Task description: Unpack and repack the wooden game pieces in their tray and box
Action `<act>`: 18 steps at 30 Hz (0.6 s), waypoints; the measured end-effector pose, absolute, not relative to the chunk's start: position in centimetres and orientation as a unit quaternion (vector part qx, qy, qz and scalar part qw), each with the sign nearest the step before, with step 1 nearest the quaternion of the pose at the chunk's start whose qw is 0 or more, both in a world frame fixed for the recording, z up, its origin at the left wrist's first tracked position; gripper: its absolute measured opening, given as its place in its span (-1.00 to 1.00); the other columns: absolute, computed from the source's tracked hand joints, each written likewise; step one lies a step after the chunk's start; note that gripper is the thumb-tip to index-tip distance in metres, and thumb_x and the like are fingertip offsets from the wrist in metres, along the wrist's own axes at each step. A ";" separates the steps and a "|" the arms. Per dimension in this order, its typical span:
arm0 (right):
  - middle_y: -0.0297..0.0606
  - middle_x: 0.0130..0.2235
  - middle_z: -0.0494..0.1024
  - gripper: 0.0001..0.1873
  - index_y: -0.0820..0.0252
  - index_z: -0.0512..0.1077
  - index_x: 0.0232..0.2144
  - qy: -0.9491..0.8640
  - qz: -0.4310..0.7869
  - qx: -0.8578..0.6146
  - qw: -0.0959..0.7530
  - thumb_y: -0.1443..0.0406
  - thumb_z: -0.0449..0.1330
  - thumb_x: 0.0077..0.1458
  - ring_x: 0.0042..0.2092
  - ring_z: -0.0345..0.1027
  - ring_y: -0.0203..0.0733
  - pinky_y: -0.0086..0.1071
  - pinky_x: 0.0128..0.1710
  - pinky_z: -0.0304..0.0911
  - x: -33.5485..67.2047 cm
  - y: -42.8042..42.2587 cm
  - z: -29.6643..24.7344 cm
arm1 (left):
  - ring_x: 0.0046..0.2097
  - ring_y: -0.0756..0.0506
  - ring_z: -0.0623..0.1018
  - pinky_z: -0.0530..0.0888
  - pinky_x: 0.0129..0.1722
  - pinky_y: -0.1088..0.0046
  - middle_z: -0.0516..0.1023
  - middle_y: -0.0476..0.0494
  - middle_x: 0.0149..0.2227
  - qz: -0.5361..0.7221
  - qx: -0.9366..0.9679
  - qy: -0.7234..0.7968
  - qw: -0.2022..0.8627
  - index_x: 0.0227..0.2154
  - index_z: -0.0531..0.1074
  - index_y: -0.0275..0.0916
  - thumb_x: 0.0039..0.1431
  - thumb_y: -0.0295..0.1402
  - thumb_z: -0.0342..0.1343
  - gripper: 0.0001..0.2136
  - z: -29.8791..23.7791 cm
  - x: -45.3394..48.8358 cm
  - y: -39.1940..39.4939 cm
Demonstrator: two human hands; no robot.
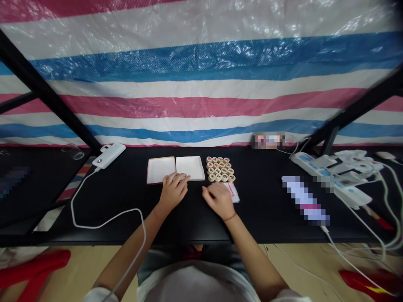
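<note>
Loosely open, the left hand (174,192) overlaps the white box (190,166); the right hand (219,199) curls, contents unclear. Right of the box, round pieces (223,165) marked red or black form rows.

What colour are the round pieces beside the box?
The round pieces are cream, with red or dark markings; head view.

White glare on striped sheet (201,75); edges stretched, soft.

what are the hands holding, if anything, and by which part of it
It cannot be told: the left hand lies over the open box's near edge, and the curled right hand would hide anything inside it.
</note>
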State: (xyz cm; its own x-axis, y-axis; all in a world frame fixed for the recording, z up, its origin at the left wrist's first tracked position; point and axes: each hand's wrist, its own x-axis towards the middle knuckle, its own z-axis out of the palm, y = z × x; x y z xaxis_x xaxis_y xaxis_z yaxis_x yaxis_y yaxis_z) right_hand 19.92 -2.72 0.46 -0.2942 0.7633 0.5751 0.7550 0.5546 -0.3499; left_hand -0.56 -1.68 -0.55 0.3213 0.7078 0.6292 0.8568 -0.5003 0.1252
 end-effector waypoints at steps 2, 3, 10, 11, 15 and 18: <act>-0.22 -0.39 0.48 -0.80 0.19 0.46 -0.40 -0.791 -0.010 -0.509 0.340 0.26 0.08 0.20 -0.29 0.30 -0.17 -0.32 -0.24 0.10 22.0 -4.0 0.3 | 0.06 -0.20 0.43 0.22 0.01 0.18 0.58 -0.14 -0.10 -0.310 -0.805 -0.492 0.121 -0.06 0.48 -0.12 0.25 -0.44 0.02 -0.75 -0.7 -0.4 -1.4; -0.16 -0.25 0.51 -0.81 0.19 0.47 -0.25 -0.783 -0.019 -0.533 0.320 0.23 0.11 0.18 -0.19 0.31 -0.11 -0.29 -0.20 0.11 23.0 -4.7 0.0 | 0.07 -0.21 0.43 0.20 0.03 0.16 0.60 -0.13 -0.13 -0.305 -0.805 -0.494 0.119 -0.09 0.49 -0.12 0.25 -0.44 0.02 -0.76 -0.8 -0.4 -1.3; -0.19 -0.13 0.52 -0.81 0.13 0.48 -0.20 -0.768 -0.002 -0.597 0.234 0.25 0.11 0.17 -0.10 0.29 -0.08 -0.28 -0.16 0.06 26.3 -7.1 -1.6 | -0.03 -0.15 0.48 0.14 0.06 0.11 0.62 -0.06 -0.27 -0.283 -0.838 -0.459 0.084 -0.21 0.52 -0.10 0.25 -0.47 0.02 -0.80 -0.9 -0.7 -2.6; -0.21 -0.18 0.53 -0.83 0.14 0.49 -0.24 -0.770 -0.001 -0.593 0.234 0.28 0.11 0.17 -0.15 0.30 -0.11 -0.29 -0.17 0.05 26.4 -7.1 -1.6 | -0.04 -0.14 0.48 0.15 0.05 0.12 0.61 -0.06 -0.26 -0.279 -0.846 -0.448 0.079 -0.20 0.52 -0.10 0.25 -0.47 0.02 -0.80 -0.8 -0.8 -3.1; -0.26 -0.36 0.52 -0.84 0.18 0.46 -0.38 -0.775 -0.004 -0.571 0.271 0.36 0.08 0.17 -0.30 0.31 -0.19 -0.32 -0.24 0.04 25.9 -6.9 -0.3 | -0.07 -0.12 0.47 0.19 0.00 0.18 0.60 -0.06 -0.23 -0.276 -0.867 -0.411 0.054 -0.16 0.50 -0.09 0.23 -0.43 0.04 -0.80 -0.4 -0.9 -4.9; -0.25 -0.35 0.51 -0.86 0.20 0.43 -0.37 -0.747 -0.006 -0.557 0.364 0.34 0.07 0.19 -0.29 0.33 -0.21 -0.34 -0.25 0.08 24.2 -6.3 1.5 | -0.09 -0.13 0.46 0.25 -0.05 0.25 0.57 -0.10 -0.20 -0.313 -0.846 -0.429 0.050 -0.18 0.50 -0.14 0.20 -0.38 0.06 -0.82 -0.1 -1.1 -5.6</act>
State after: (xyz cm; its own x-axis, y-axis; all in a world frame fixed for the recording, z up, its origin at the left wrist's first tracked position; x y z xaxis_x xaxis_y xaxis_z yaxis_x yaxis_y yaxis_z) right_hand 24.20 -6.30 1.53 -0.1149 0.8274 0.5498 0.8364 0.3792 -0.3959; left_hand -1.12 -5.65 -0.13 0.4355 0.6947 0.5724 0.7575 -0.6264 0.1840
